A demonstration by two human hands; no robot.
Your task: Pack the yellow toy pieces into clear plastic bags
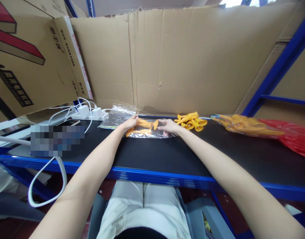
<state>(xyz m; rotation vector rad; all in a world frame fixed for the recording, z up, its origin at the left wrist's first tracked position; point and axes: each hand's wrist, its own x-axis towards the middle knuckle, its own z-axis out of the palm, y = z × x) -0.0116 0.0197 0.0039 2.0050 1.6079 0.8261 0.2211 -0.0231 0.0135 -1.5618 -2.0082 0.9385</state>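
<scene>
A clear plastic bag (157,133) with several orange horn-shaped plastic pieces (144,124) in it lies on the black shelf top in front of me. My left hand (130,123) is closed on the bag's left end, thumb on top by the orange pieces. At the other end, my right hand (170,127) grips the bag's plastic with bent fingers. Just right of that hand sits a loose pile of orange horn-shaped pieces (190,121), their flared ends facing me. Another flat clear bag (117,118) lies behind my left hand.
Farther right are a filled clear bag of orange pieces (244,125) and a red plastic bag (295,136). A white power strip (102,116) with chargers and cables, plus a phone (67,122), occupy the left. Cardboard (192,59) walls the back; a blue rail (162,176) edges the front.
</scene>
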